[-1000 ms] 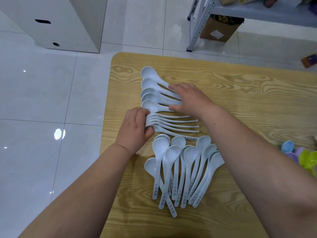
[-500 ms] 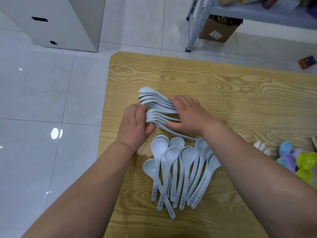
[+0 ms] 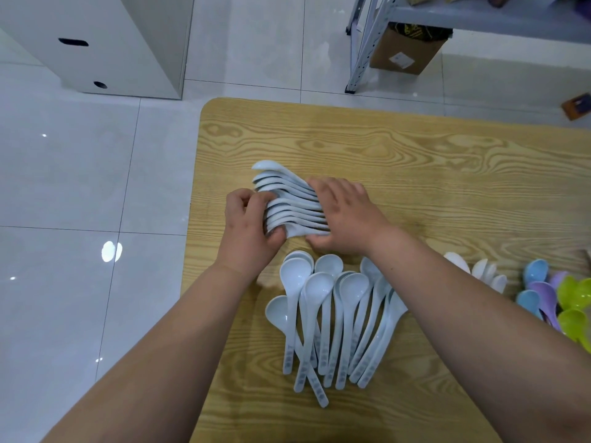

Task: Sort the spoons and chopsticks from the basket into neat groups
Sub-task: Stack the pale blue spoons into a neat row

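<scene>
- Far left, on the tiled floor (image 3: 80,187): a white cabinet (image 3: 128,43), well clear of the table.
- Wooden table (image 3: 447,171) fills the middle and right; rounded corner at its far left.
- Left hand (image 3: 248,231): fingers curled round the bowl ends of the spoon stack (image 3: 287,199), thumb tucked at the near side.
- Spoon stack: pale blue soup spoons standing on edge, packed side by side, bowls left, handles right, near the table's left edge.
- Right hand (image 3: 348,219): fingers close together over the handles, thumb hooked against the stack's near side, squeezing the handles between them.
- Just nearer than both hands: loose spoon group (image 3: 323,314), bowls up, handles toward the person, overlapping in a rough fan; the right forearm covers its right side.
- Beyond the table: a metal rack (image 3: 364,43) with a cardboard box (image 3: 409,49) under it.
- Right of the forearm: white spoons (image 3: 479,270), then coloured spoons (image 3: 572,298) in blue, purple and green at the frame edge.
</scene>
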### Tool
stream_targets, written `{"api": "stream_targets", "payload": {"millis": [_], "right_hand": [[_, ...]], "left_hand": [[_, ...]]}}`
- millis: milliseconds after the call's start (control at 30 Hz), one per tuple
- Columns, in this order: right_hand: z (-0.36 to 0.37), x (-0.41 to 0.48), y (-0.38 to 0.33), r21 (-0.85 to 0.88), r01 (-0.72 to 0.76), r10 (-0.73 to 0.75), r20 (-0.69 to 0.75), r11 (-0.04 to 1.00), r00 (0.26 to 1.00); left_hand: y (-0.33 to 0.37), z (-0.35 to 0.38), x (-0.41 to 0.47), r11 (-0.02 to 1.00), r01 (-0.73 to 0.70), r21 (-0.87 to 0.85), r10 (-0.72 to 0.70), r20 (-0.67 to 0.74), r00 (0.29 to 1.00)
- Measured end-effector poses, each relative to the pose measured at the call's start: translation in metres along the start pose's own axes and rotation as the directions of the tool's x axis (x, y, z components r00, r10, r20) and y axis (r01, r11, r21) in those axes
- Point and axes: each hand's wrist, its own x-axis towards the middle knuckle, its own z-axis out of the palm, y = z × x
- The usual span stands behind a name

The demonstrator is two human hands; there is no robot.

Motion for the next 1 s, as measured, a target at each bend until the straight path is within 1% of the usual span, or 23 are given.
{"api": "stream_targets", "payload": {"millis": [67, 167, 267, 333, 400, 467, 533, 567, 633, 700, 767, 833, 900, 1000], "right_hand": [[0.005, 0.0, 0.001, -0.003, 0.008, -0.008, -0.046, 1.0, 0.999], [0.013, -0.001, 0.002, -0.023, 0.015, -0.017, -0.111, 1.0, 0.994], [0.02, -0.001, 0.001, -0.042, 0.022, -0.029, -0.186, 0.999, 0.982], [0.025, -0.002, 0.002, -0.043, 0.038, -0.047, -0.231, 0.998, 0.972], [0.028, -0.003, 0.004, -0.023, 0.047, -0.051, -0.244, 0.999, 0.968], [0.03, -0.003, 0.004, -0.004, 0.038, -0.038, -0.239, 0.999, 0.97], [0.027, -0.001, 0.003, 0.003, 0.013, -0.012, -0.209, 1.0, 0.978], [0.024, 0.0, 0.003, 0.006, 0.0, 0.001, -0.179, 1.0, 0.984], [0.016, 0.002, 0.003, 0.03, -0.027, 0.03, -0.112, 0.999, 0.993], [0.012, 0.004, 0.004, 0.081, -0.051, 0.057, -0.079, 0.995, 0.995], [0.013, 0.007, 0.002, 0.129, -0.073, 0.087, -0.11, 0.989, 0.99], [0.017, 0.009, 0.0, 0.156, -0.085, 0.113, -0.18, 0.984, 0.977], [0.022, 0.01, -0.001, 0.159, -0.087, 0.126, -0.252, 0.983, 0.96], [0.027, 0.01, -0.002, 0.141, -0.094, 0.133, -0.304, 0.986, 0.943]], "left_hand": [[-0.002, -0.002, -0.002, 0.998, 0.03, -0.053, -0.028, 0.028, 0.999], [0.0, -0.009, -0.002, 0.982, 0.111, -0.155, -0.102, 0.068, 0.992], [0.005, -0.017, 0.003, 0.942, 0.182, -0.281, -0.182, 0.028, 0.983], [0.003, -0.02, 0.01, 0.898, 0.316, -0.306, -0.322, 0.031, 0.946], [-0.002, -0.023, 0.019, 0.835, 0.451, -0.316, -0.449, 0.084, 0.89], [-0.006, -0.028, 0.026, 0.823, 0.495, -0.278, -0.477, 0.135, 0.868], [-0.006, -0.034, 0.033, 0.832, 0.499, -0.242, -0.467, 0.177, 0.866], [-0.005, -0.037, 0.035, 0.849, 0.482, -0.216, -0.451, 0.176, 0.875], [-0.001, -0.038, 0.036, 0.902, 0.415, -0.119, -0.399, 0.137, 0.907], [0.002, -0.037, 0.032, 0.931, 0.357, -0.075, -0.349, 0.098, 0.932], [0.004, -0.034, 0.027, 0.946, 0.319, -0.062, -0.315, 0.066, 0.947], [0.005, -0.03, 0.022, 0.959, 0.279, -0.054, -0.277, 0.044, 0.96], [0.004, -0.025, 0.017, 0.968, 0.243, -0.058, -0.242, 0.034, 0.97], [0.0, -0.019, 0.013, 0.984, 0.178, -0.031, -0.177, 0.021, 0.984]]}}
